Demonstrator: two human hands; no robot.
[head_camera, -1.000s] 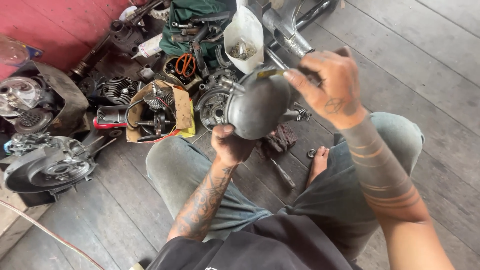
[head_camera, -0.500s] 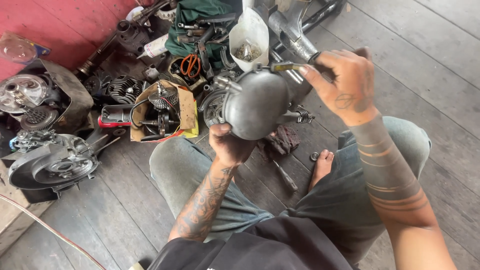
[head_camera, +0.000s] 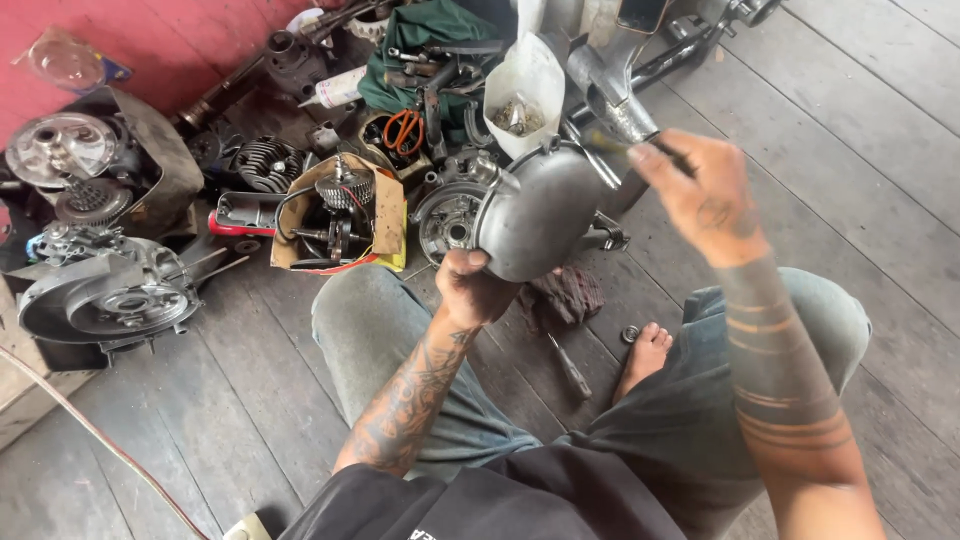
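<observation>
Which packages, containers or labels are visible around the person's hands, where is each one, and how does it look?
Cardboard box: on the floor left of the grey metal cover held by the left hand; brown, open, engine parts inside.
White cut container: behind the cover; holds small metal bits.
White bottle: lying near the red wall.
Clear plastic bag: top left, against the wall.
</observation>
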